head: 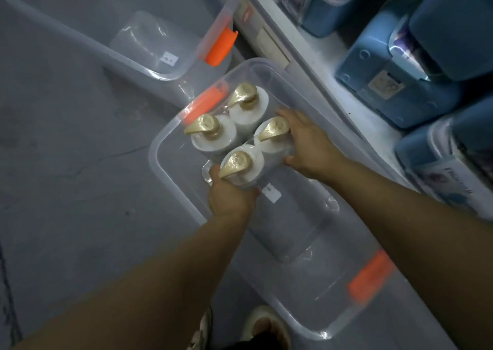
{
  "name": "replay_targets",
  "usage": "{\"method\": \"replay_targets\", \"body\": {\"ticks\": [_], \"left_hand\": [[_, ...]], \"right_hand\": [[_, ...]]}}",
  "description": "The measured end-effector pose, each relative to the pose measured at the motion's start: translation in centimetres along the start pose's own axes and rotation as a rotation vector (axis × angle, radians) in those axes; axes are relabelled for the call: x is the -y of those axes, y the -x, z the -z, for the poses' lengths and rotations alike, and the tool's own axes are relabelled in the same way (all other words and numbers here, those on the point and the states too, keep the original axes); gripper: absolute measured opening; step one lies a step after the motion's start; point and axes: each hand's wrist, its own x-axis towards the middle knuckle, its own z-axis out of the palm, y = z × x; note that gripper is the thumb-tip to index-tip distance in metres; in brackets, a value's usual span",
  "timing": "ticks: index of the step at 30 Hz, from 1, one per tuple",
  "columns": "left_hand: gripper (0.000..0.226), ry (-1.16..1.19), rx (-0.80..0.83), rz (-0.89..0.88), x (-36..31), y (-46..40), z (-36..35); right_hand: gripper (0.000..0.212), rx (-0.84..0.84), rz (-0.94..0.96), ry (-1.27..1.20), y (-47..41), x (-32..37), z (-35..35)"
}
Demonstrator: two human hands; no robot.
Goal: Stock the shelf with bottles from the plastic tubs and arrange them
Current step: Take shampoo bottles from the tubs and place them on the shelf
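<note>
- Between the two hands, four white bottles (241, 139) with gold pump tops are standing upright, touching, in a shrink-wrapped block inside the near clear tub (170, 173).
- The left hand (229, 196) is gripping the nearest bottle's side; the right hand (306, 144) is clasping the bottle on the shelf side.
- Beyond the hands, a second clear tub (128, 56) with an orange latch (221, 46) is sitting on the grey floor (66, 136).
- Right of the right hand, the shelf (346, 101) is holding blue packs (394, 64).
</note>
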Motion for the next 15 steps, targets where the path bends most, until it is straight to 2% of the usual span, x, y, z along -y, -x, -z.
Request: {"method": "replay_targets", "body": {"ticks": [3,7,11,15], "left_hand": [[0.074,0.007,-0.002,-0.051,0.3,-1.0,0.2],[0.072,0.000,0.039,-0.112,1.0,-1.3,0.5],[0.074,-0.149,0.155,-0.155,1.2,-1.0,0.5],[0.062,-0.141,0.236,-0.243,0.9,-0.3,0.1]], "right_hand": [[0.079,-0.050,0.004,-0.021,0.0,-0.3,-0.6],[0.068,-0.090,-0.026,0.067,2.0,-0.8,-1.3],[0.067,-0.130,-0.102,0.141,5.4,-2.2,-1.7],[0.068,-0.185,-0.152,0.020,7.4,-3.6,-1.7]]}}
